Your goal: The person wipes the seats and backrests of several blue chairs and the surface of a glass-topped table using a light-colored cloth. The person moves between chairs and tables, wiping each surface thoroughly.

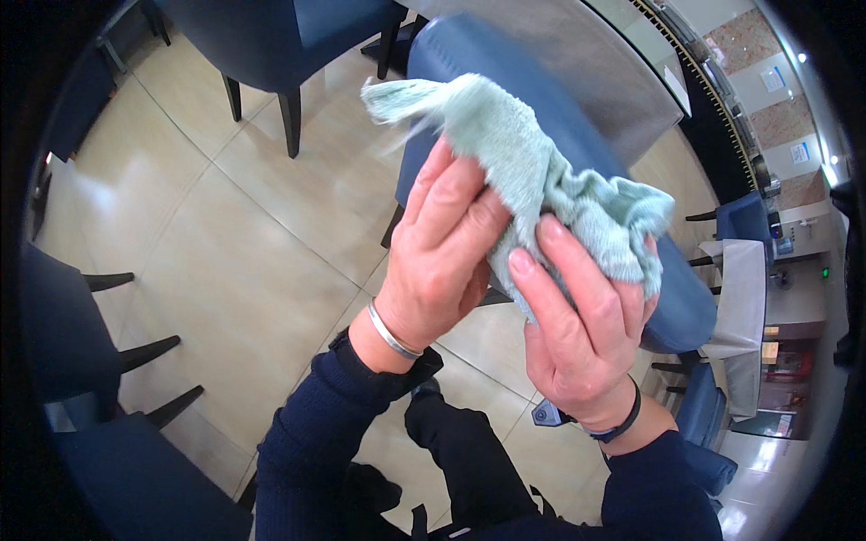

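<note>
A pale green terry cloth (500, 128) is bunched up between both of my hands, in front of my body. My left hand (440, 250), with a silver bangle at the wrist, grips its left part, and one loose end sticks out blurred to the upper left. My right hand (588, 324), wearing a dark band, has its fingers curled into the crumpled right part. Directly behind the cloth is the padded back of a blue upholstered chair (541, 74). Whether the cloth touches that chair is hard to tell.
A table with a grey top (629, 108) stands beyond the chair. Another blue chair (270, 40) is at the upper left, and more dark chairs (67, 324) line the left edge. To the right stands a cloth-covered table (741, 297). Beige tiles (223, 250) cover the floor.
</note>
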Motion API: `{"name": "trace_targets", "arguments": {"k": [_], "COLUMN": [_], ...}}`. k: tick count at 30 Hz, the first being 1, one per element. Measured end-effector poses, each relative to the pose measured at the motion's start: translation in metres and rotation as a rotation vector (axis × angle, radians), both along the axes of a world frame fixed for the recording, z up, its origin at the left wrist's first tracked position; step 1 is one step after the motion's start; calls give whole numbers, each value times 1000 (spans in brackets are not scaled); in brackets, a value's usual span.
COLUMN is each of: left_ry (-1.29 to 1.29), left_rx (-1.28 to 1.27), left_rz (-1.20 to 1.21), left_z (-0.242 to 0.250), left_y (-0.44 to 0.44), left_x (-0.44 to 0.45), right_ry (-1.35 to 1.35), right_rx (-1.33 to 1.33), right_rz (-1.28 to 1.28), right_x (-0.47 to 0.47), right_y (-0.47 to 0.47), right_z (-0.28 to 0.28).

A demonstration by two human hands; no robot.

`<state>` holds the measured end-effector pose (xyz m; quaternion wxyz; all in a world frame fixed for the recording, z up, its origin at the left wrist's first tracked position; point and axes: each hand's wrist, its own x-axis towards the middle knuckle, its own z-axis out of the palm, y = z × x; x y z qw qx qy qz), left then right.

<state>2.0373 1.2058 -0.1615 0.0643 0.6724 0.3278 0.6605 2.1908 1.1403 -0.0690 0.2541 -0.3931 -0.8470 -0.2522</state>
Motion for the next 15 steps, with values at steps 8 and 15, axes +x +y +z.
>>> {"name": "trace_targets", "arguments": {"k": [8,15], "left_ry": [122,311], "left_rx": [-430,-565], "left_rz": [-118,74], "left_z": [62,144], "left_y": [-40,3], "left_x": [-15,-8], "right_ry": [147,347], "right_rx": [-425,-602], "right_rz": [149,38], "right_x": [1,16], "right_y": [0,56], "right_z": [52,117]}}
